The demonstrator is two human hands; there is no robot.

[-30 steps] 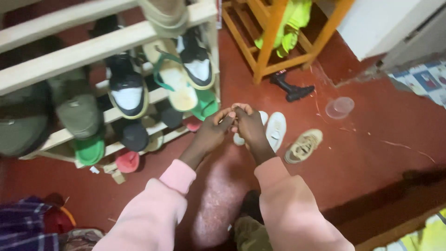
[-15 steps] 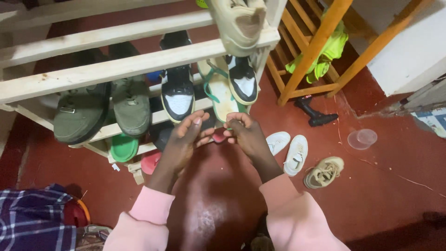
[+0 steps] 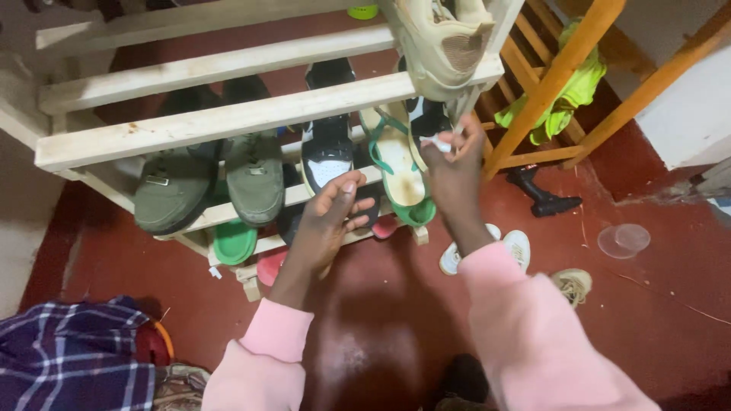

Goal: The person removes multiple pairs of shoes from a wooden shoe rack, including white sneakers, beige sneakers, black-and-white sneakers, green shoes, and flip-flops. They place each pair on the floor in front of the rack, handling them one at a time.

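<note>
My right hand [image 3: 457,161] is raised to the right end of the pale wooden shoe rack [image 3: 228,120]. Its fingers pinch a small white lace end [image 3: 439,141] just below the beige sneaker [image 3: 445,42] that hangs heel-down over the top slat. My left hand [image 3: 329,222] hovers lower, in front of the middle shelf, fingers spread and holding nothing. It is nearest a black-and-white sneaker [image 3: 327,148] and a cream sandal with green straps [image 3: 396,164]. Both arms wear pink sleeves.
Two olive loafers [image 3: 205,186], a green slipper [image 3: 234,242] and a pink slipper [image 3: 270,266] fill the rack's left and bottom. On the red floor lie white shoes [image 3: 519,247], a beige sneaker [image 3: 572,285], a black tool [image 3: 544,199] and a clear lid [image 3: 623,240]. An orange wooden rack [image 3: 567,65] stands right; plaid cloth [image 3: 68,358] lies left.
My hands were together low over the floor, then parted. The right hand rose to the beige sneaker and pinched the white lace end; the left opened. The view shifted toward the rack.
</note>
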